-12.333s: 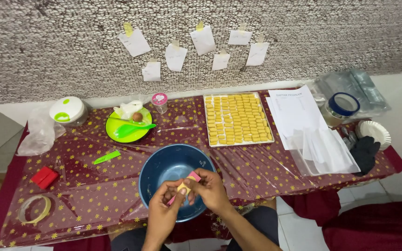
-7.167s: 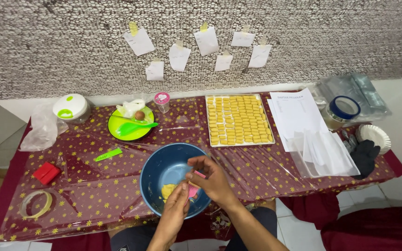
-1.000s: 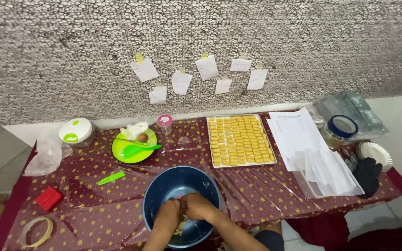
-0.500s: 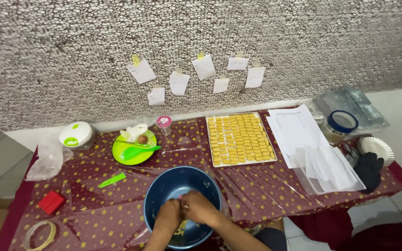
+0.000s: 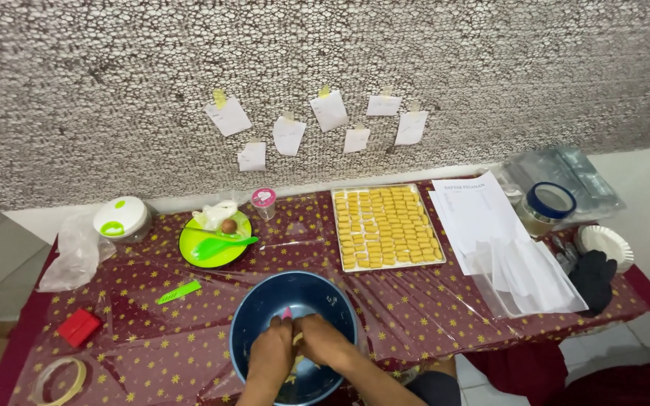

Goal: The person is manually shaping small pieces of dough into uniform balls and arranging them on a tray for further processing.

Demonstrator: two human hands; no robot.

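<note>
Pressing together inside the deep round dark-blue bowl [image 5: 295,301], both hands meet over a small lump of pale yellow dough [image 5: 296,342] that shows only in the gap between them. The left hand [image 5: 271,352] and the right hand [image 5: 323,342] touch at the fingers, with a pink-tipped bit [image 5: 287,313] poking up just above them; whether either is clamped on the dough cannot be told. The dough lies directly under the fingertips, equally near both hands, its long axis hidden.

The bowl sits at the near edge of the surface [image 5: 152,331], a table under a maroon star-printed cloth with clear plastic over it. Just beyond the bowl, to the right, stands a rectangular metal tray of yellow pastry pieces in rows [image 5: 387,227]. To the left are a lime-green round plate with a green plastic spoon [image 5: 216,242] and a small green comb-like cutter [image 5: 179,292]. White printed sheets [image 5: 483,218] lie right of the tray. Behind rises a rough pebbled grey wall [image 5: 114,90] with taped paper notes [image 5: 329,110].
</note>
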